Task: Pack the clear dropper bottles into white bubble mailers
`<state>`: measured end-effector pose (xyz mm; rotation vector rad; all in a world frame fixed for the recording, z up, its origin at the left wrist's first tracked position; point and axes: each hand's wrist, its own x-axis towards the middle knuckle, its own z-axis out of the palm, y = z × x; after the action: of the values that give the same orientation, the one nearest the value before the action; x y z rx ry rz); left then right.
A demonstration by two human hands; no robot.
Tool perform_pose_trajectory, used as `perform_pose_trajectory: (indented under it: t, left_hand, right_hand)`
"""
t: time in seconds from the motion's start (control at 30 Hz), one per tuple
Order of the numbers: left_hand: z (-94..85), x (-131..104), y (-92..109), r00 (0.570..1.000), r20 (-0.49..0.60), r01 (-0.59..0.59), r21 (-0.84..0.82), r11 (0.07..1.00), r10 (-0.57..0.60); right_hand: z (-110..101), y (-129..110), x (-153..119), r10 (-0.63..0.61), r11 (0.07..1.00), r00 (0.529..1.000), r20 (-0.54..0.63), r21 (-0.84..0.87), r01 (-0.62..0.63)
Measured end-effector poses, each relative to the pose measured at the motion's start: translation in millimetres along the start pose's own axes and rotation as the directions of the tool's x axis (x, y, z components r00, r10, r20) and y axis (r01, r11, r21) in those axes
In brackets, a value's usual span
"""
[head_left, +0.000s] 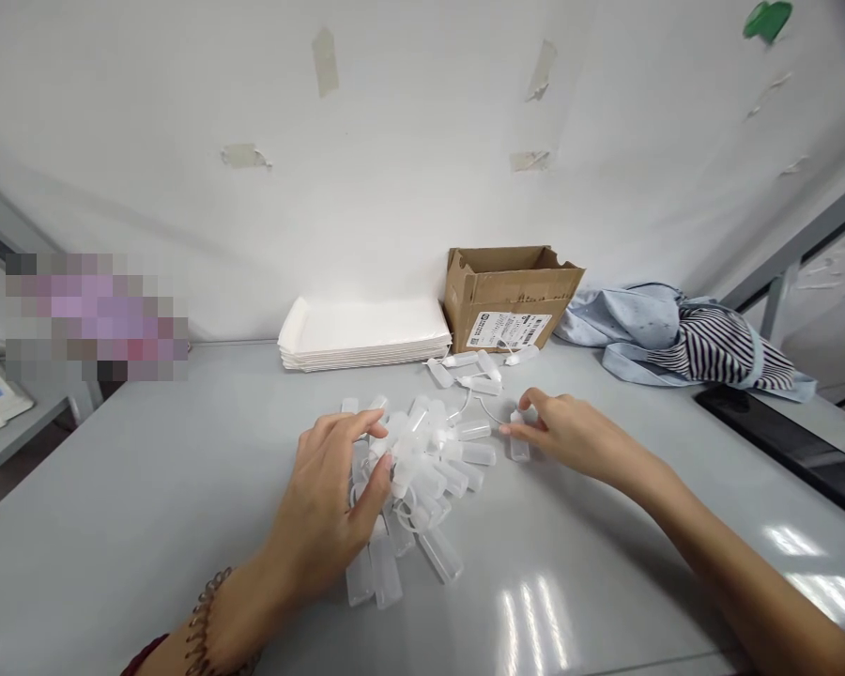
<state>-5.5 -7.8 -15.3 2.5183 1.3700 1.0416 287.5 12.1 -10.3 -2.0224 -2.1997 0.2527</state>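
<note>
Backing onto a white wall [422, 188], the grey table [606, 582] bears bottles [476, 454], left fingers [372, 488] parted, right fingers [533, 433] pinching one bottle [519, 451].

- frosted-looking plastic bottles [422, 460] are lying in a messy heap on the worktop [147, 507], pointing every which way
- one loose bottle [519, 449] is sitting just right of it, hard to tell if upright
- few stray bottles [483, 385] are lying farther back

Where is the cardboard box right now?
In the head view, the box stands by the wall, right of centre, between the white stack and blue cloth, just behind several small bottles.
</note>
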Motion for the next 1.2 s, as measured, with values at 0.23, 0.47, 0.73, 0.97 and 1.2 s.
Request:
perform_pose_trajectory:
  t: [0.23, 0.47, 0.73, 0.97, 1.2]
  left_hand:
    - [3.4, -1, -2, 1.0, 0.013, 0.025, -0.031, 0.999, -0.025]
    - [4.9, -5, 8, 0.999, 0.039, -0.008, -0.115, 0.993, 0.012]
    - [1.3, -8, 21, 0.99, 0.037, -0.124, -0.268, 0.955, 0.139]
    - [-3.4, -4, 21, 0.985, -0.015, -0.171, -0.297, 0.939, 0.174]
    - [-3.5, -4, 20, 0.983, -0.038, -0.181, -0.287, 0.941, 0.177]
  right_hand:
    - [-1, -1, -2, -0.029, 0.996, 1.0, 0.006, 0.08, 0.028]
    - [-14, -26, -15, -0.152, 0.9, 0.965, -0.215, 0.374, 0.225]
    - [15, -58, -32, -0.473, 0.813, 0.756, -0.453, 0.107, 0.573]
    - [16, -61, -34, -0.505, 0.803, 0.711, -0.489, 0.035, 0.594]
    - [16, -61, -35, -0.537, 0.799, 0.704, -0.465, -0.014, 0.601]
